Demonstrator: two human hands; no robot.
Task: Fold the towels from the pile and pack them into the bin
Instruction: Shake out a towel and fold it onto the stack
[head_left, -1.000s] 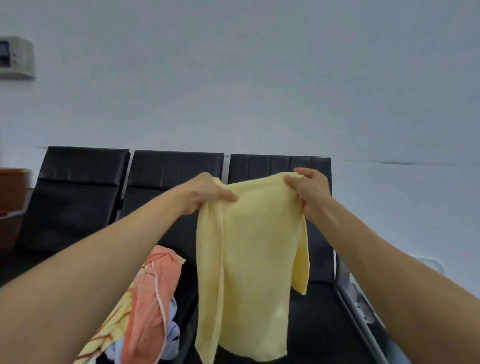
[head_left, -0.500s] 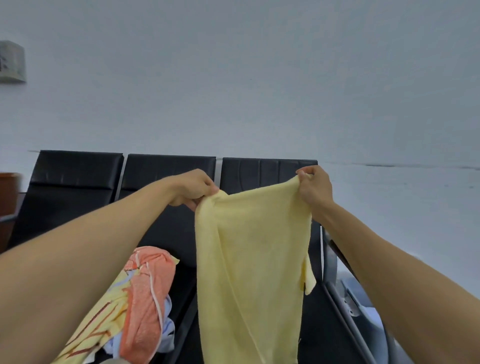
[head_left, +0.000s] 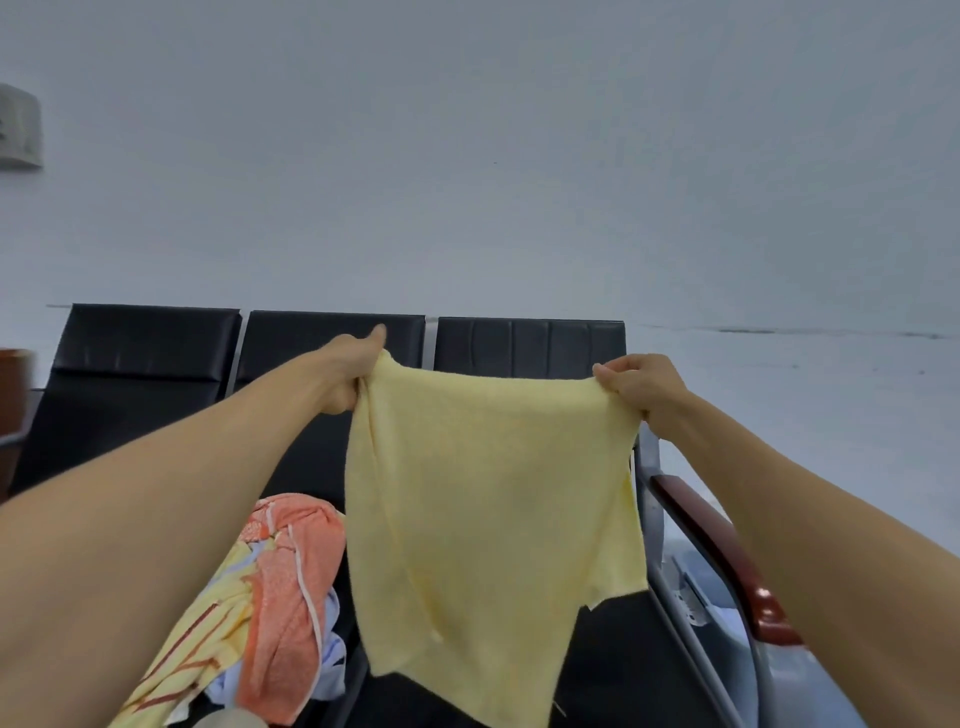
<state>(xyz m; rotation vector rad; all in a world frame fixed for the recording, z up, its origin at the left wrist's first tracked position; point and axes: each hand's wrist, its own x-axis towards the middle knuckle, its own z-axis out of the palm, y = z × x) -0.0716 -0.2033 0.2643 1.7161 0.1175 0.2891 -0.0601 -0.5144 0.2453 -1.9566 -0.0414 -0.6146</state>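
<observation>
The place looks like a waiting room or public lobby. A row of linked, metal-framed black padded seats (head_left: 150, 374), with a reddish-brown armrest (head_left: 719, 543) at its right end, stands against a plain pale wall (head_left: 519, 156) bearing a small mounted box (head_left: 20, 130).

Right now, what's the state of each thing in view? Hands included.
yellow towel, unfolded, held up in the air, stretched between both hands, lower edge hanging loose.
left hand, grips the towel's top left corner.
right hand, grips the towel's top right corner.
towel pile, crumpled and unfolded on the black bench.
orange towel, bunched on top of the pile.
</observation>
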